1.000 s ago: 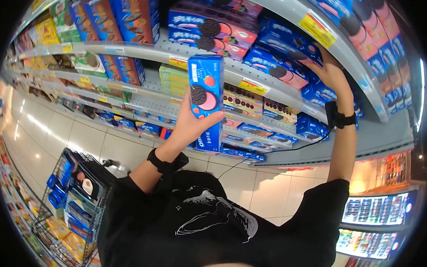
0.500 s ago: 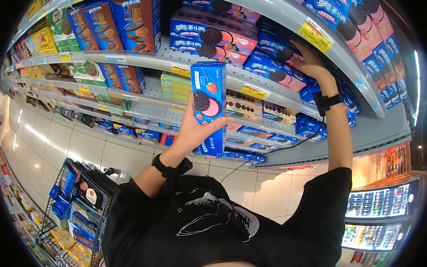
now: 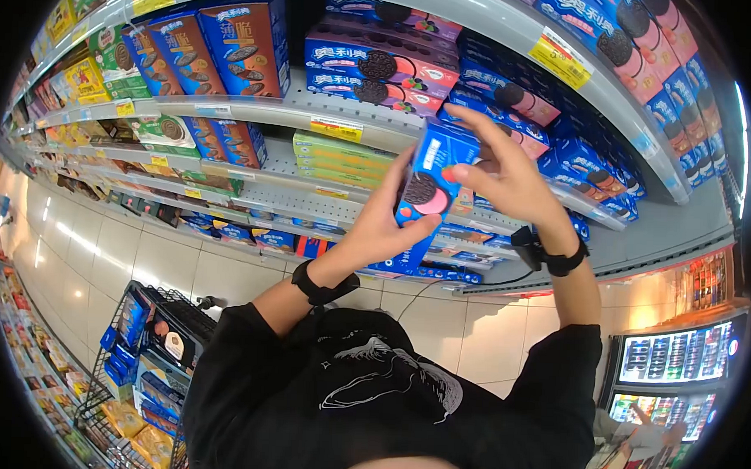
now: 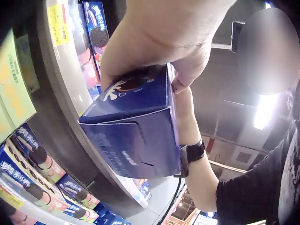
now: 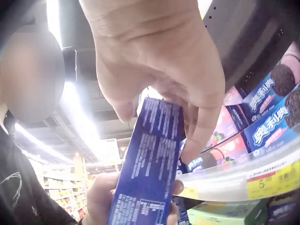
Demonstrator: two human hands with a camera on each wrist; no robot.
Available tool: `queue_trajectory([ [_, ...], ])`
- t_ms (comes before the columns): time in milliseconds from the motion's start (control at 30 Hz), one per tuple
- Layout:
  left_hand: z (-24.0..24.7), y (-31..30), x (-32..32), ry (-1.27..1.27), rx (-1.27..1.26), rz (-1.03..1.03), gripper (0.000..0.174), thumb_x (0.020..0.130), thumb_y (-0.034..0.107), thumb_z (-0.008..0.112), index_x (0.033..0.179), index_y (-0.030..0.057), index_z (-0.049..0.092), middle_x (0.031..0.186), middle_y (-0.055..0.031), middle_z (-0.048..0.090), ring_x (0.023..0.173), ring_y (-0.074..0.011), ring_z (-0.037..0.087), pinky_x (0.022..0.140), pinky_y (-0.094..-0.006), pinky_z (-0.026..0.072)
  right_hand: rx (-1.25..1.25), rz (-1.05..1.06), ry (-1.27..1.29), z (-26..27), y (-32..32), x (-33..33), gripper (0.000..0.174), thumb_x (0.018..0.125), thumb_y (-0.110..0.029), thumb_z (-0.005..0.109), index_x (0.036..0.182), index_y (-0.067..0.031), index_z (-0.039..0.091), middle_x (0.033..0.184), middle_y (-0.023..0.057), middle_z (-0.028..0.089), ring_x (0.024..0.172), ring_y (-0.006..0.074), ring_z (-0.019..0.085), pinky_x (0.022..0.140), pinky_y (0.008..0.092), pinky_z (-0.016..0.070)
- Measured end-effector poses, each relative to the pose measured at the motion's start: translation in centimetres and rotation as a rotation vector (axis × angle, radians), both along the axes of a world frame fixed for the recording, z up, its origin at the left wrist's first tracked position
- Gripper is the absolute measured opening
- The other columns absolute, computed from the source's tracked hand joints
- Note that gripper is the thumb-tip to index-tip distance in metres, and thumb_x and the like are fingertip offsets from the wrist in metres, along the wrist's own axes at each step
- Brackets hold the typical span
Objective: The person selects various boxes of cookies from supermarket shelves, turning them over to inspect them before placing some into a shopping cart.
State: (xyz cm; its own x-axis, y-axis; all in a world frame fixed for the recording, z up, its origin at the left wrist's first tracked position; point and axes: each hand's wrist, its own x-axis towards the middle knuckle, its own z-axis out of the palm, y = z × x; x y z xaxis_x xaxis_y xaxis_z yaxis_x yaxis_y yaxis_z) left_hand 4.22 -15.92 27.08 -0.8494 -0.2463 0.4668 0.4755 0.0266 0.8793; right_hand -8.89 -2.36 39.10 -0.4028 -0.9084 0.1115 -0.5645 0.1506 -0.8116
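Gripping the lower half of one blue cookie box [image 3: 422, 195] with the left hand [image 3: 380, 230], thumb laid across the printed front. Pinching the top end of it with the right hand [image 3: 506, 177], thumb on one side, fingers curled over the other. Held up in the air, slightly tilted, just in front of the store shelves [image 3: 256, 106] and touching none of them. On the front, one dark sandwich cookie with pink cream; on the back, fine white print too small to read. One black band [image 3: 320, 284] on each wrist, two in all.

Beyond, rows of shelved boxes [image 3: 377, 65] in blue and purple marked 奥利奥. Green boxes [image 3: 341, 155] stacked to the left, yellow price labels [image 3: 559, 57] along the shelf edges. Near left, one wire cart [image 3: 131, 366] loaded with blue packs; far right, a lit drinks cooler [image 3: 677, 361].
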Motion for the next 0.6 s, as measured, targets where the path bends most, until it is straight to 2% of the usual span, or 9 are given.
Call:
queue_trajectory([
  [33, -0.3, 0.4, -0.4, 0.042, -0.050, 0.021, 0.087, 0.081, 0.010, 0.070, 0.149, -0.0007, 0.016, 0.130, -0.0188, 0.048, 0.119, -0.0228, 0.052, 0.099, -0.0348, 0.0416, 0.000, 0.009, -0.008, 0.2, -0.2, 0.6, 0.064, 0.085, -0.019, 0.070, 0.141, -0.0043, 0.042, 0.132, 0.0101, 0.051, 0.114, 0.0162, 0.053, 0.093, 0.0327, 0.0484],
  [133, -0.5, 0.4, -1.0, 0.090, 0.014, -0.051, 0.089, 0.080, 0.012, 0.073, 0.149, -0.0008, 0.017, 0.130, -0.0195, 0.049, 0.117, -0.0235, 0.053, 0.099, -0.0351, 0.0419, -0.200, 0.085, -0.003, -0.1, 0.6, 0.0, 0.055, 0.087, -0.014, 0.070, 0.135, -0.0027, 0.047, 0.121, 0.0088, 0.056, 0.106, 0.0140, 0.056, 0.088, 0.0284, 0.0492],
  [200, 0.0, -0.4, -0.2, 0.051, 0.076, -0.071, 0.088, 0.079, 0.016, 0.075, 0.147, -0.0015, 0.022, 0.130, -0.0190, 0.050, 0.116, -0.0231, 0.053, 0.099, -0.0349, 0.0418, -0.249, 0.061, -0.038, 0.0, 2.0, -0.2, 0.058, 0.084, -0.017, 0.072, 0.134, -0.0012, 0.048, 0.123, 0.0087, 0.054, 0.112, 0.0146, 0.053, 0.092, 0.0272, 0.0469],
  [267, 0.3, -2.4, 0.6, -0.050, -0.142, -0.236, 0.082, 0.079, 0.019, 0.076, 0.144, -0.0019, 0.030, 0.129, -0.0174, 0.052, 0.115, -0.0214, 0.054, 0.098, -0.0337, 0.0424, -0.356, -0.027, -0.116, -0.4, 3.4, -0.9, 0.064, 0.080, -0.023, 0.074, 0.134, -0.0006, 0.048, 0.126, 0.0102, 0.053, 0.116, 0.0165, 0.051, 0.094, 0.0295, 0.0456],
  [300, -0.5, -3.0, 0.6, -0.106, -0.103, -0.312, 0.074, 0.078, 0.021, 0.078, 0.138, -0.0026, 0.041, 0.124, -0.0146, 0.057, 0.112, -0.0197, 0.055, 0.096, -0.0327, 0.0436, -0.376, -0.054, -0.052, -1.0, 3.9, -1.6, 0.072, 0.076, -0.033, 0.076, 0.134, -0.0008, 0.049, 0.129, 0.0108, 0.052, 0.119, 0.0187, 0.051, 0.098, 0.0317, 0.0436],
  [400, -1.0, -3.8, 1.5, -0.318, 0.039, -0.434, 0.073, 0.074, 0.024, 0.082, 0.133, -0.0037, 0.047, 0.120, -0.0130, 0.059, 0.110, -0.0187, 0.056, 0.095, -0.0321, 0.0444, -0.406, -0.038, -0.205, -2.7, 5.2, -2.5, 0.077, 0.074, -0.037, 0.075, 0.137, -0.0024, 0.046, 0.135, 0.0144, 0.049, 0.122, 0.0223, 0.051, 0.101, 0.0342, 0.0416],
  [467, -0.4, -3.5, 1.7, -0.299, 0.042, -0.325, 0.071, 0.070, 0.023, 0.084, 0.129, -0.0001, 0.053, 0.116, -0.0117, 0.061, 0.105, -0.0211, 0.059, 0.092, -0.0322, 0.0459, -0.365, -0.014, -0.275, -2.3, 5.2, -1.5, 0.083, 0.076, -0.044, 0.073, 0.141, -0.0037, 0.041, 0.140, 0.0193, 0.044, 0.124, 0.0259, 0.051, 0.102, 0.0369, 0.0415],
  [533, 0.1, -3.5, 1.4, -0.013, -0.375, 0.110, 0.069, 0.067, 0.020, 0.085, 0.128, 0.0061, 0.056, 0.109, -0.0111, 0.062, 0.098, -0.0274, 0.062, 0.086, -0.0330, 0.0486, -0.471, 0.105, -0.331, -2.8, 5.4, -1.8, 0.086, 0.079, -0.048, 0.069, 0.144, -0.0041, 0.036, 0.141, 0.0232, 0.044, 0.125, 0.0299, 0.051, 0.103, 0.0407, 0.0415],
  [600, 0.9, -3.6, 1.7, 0.010, -0.468, 0.254, 0.066, 0.062, 0.014, 0.084, 0.124, 0.0128, 0.061, 0.104, -0.0093, 0.060, 0.093, -0.0309, 0.060, 0.078, -0.0347, 0.0507, -0.501, 0.108, -0.340, -2.9, 5.5, -1.5, 0.084, 0.082, -0.052, 0.065, 0.145, -0.0037, 0.036, 0.137, 0.0226, 0.049, 0.125, 0.0325, 0.052, 0.103, 0.0422, 0.0420],
])
